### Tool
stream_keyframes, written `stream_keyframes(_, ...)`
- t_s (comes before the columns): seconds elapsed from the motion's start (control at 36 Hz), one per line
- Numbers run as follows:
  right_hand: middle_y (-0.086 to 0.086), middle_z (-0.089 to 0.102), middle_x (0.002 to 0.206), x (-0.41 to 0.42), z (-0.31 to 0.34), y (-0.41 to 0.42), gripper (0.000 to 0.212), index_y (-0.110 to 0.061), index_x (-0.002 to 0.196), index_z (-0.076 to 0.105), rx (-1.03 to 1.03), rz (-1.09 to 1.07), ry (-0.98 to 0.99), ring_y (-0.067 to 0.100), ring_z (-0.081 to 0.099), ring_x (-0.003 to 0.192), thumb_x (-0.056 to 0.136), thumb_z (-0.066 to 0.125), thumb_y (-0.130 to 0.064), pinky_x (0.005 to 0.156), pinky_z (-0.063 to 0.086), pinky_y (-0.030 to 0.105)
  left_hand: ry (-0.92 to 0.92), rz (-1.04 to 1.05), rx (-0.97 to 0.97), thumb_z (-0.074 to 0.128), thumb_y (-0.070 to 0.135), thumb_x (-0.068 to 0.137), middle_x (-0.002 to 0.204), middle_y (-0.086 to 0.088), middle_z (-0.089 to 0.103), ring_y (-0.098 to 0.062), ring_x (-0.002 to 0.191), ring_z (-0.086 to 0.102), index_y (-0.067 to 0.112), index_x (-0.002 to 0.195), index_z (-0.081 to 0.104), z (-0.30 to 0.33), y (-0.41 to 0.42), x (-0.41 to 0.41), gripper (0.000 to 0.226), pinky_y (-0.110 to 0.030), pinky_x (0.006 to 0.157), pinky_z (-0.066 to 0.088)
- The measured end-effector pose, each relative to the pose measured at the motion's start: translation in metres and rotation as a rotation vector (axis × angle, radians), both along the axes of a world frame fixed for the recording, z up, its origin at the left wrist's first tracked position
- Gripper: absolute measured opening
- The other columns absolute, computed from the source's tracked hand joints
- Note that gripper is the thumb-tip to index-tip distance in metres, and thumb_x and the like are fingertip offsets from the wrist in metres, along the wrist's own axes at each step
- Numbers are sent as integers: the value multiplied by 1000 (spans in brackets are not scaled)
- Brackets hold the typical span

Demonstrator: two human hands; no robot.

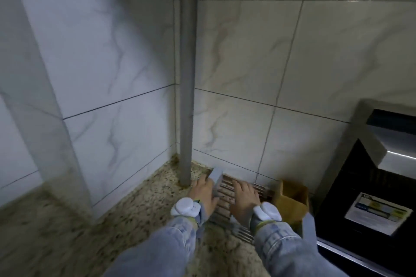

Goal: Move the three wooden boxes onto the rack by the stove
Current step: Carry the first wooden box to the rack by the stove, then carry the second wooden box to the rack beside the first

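Observation:
A slatted rack [225,190] lies on the speckled stone counter in the wall corner, just left of the stove [371,186]. One open-topped wooden box [292,198] stands upright at the rack's right end, next to the stove. My left hand [202,193] holds a pale grey upright piece [217,179] at the rack's left end, fingers against its side. On the slats, just left of the wooden box, my right hand [244,198] lies flat with its fingers spread and holds nothing. No other wooden box is in view.
A grey vertical pipe [188,74] runs down the tiled corner to the counter just behind my left hand. The black stove with a steel rim and a paper label [380,212] fills the right edge. Speckled counter [67,231] stretches to the left.

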State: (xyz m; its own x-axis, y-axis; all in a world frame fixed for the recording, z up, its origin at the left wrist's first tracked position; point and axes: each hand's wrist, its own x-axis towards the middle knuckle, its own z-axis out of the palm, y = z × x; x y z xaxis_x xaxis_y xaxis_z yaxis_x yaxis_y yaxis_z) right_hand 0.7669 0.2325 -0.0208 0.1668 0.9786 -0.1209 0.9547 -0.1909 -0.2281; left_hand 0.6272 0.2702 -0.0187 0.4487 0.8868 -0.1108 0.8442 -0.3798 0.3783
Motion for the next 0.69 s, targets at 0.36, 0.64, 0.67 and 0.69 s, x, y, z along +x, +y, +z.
stream_keyframes(0.36,8,22,157,-170,1,10,59,-14,151,17,61,423,7,28,23,145,99,44,-21,118,23,38,-2,454,-6,42,21,101,155,-10,25,-28,142,25,8,138,38,6,-47,-170,40,-38,116,29)
stream_keyframes(0.64,9,31,155,-331,-7,-2,46,-15,149,28,-2,744,24,25,35,141,103,34,-15,114,31,35,-412,554,68,26,75,83,130,20,61,7,125,50,46,127,50,-13,-114,-323,59,-49,89,50)
stream_keyframes(0.67,7,28,157,-348,-10,-6,47,-15,150,25,-7,793,39,23,32,143,104,33,-20,115,28,32,-369,495,-56,28,63,94,140,17,53,3,132,44,38,138,42,-17,-126,-336,53,-45,100,45)
stream_keyframes(0.69,5,25,159,-365,-11,-13,49,-16,151,22,-35,830,54,21,29,145,104,34,-25,115,25,29,-232,588,-110,32,46,102,148,4,46,-12,138,40,23,144,37,-10,-142,-349,48,-42,110,37)
